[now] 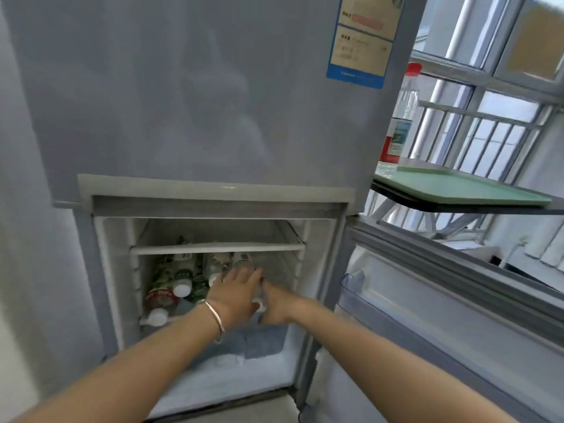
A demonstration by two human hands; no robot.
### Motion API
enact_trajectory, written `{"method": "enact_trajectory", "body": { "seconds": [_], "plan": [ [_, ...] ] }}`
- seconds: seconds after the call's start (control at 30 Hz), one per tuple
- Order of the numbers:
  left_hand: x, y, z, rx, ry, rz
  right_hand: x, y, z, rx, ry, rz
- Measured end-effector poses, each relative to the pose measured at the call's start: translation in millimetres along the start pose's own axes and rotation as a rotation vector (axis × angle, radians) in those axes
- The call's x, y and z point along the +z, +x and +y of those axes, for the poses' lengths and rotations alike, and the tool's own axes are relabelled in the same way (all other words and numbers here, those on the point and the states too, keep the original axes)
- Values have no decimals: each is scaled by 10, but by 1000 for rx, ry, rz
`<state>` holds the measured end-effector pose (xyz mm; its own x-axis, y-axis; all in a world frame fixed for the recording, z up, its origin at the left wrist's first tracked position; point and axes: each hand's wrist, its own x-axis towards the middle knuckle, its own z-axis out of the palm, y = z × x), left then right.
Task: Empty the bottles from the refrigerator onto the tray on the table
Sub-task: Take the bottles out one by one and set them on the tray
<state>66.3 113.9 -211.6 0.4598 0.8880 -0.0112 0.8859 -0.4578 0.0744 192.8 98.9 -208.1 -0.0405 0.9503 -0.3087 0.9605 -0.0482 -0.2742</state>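
Note:
The refrigerator's lower compartment (116, 270) stands open. Several bottles lie on its wire shelf with white caps toward me, among them green-labelled bottles (180, 276) and a red-labelled one (160, 297). Both my hands reach inside at the shelf's right half. My left hand (239, 296), with a bracelet on the wrist, lies with fingers stretched over a clear bottle (259, 288). My right hand (276, 308) is curled around that bottle's near end, by its white cap. The green tray (464, 190) sits on the table at the right, with a red-capped water bottle (401, 117) upright on it.
The open fridge door (442, 315) hangs at the right, with a clear door bin (354, 282). The closed upper door (198, 96) is straight ahead. The dark table edge (457, 207) juts out above the open door. Window bars are behind it.

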Motion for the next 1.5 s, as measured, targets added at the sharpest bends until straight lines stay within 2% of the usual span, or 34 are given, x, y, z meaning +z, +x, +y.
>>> {"method": "enact_trajectory", "body": {
  "seconds": [0.13, 0.3, 0.43, 0.57, 0.63, 0.8, 0.97, 1.03, 1.17, 1.33, 1.5],
  "plan": [
    [476, 371, -115, -118, 0, -23, 257, 367, 95, 35, -79, -30],
    [794, 822, -62, -191, -93, 111, 341, 666, 271, 68, -128, 18],
    [913, 1072, -122, -304, -139, 103, 358, 759, 375, 30, -117, 35],
    [928, 1128, -195, -303, -230, 68, 432, 741, 406, 34, -84, -6],
    [903, 1089, -172, -307, -238, 103, 440, 707, 417, 41, -66, -6],
    [637, 854, -84, -262, -120, 262, 398, 617, 390, 27, 42, 64],
    [215, 578, -54, -165, 39, 304, 243, 448, 354, 29, 95, 144],
    [87, 479, -14, -110, 75, 372, 149, 351, 326, 33, 120, 142],
    [-249, 318, 96, -42, 9, 571, -30, 164, 211, 19, 164, 134],
    [-823, 135, 351, 27, -9, 818, -229, -216, 31, -75, 378, 148],
    [-1205, -103, 660, 57, -178, 840, -467, -640, 111, -186, 607, 175]
  ]
}}
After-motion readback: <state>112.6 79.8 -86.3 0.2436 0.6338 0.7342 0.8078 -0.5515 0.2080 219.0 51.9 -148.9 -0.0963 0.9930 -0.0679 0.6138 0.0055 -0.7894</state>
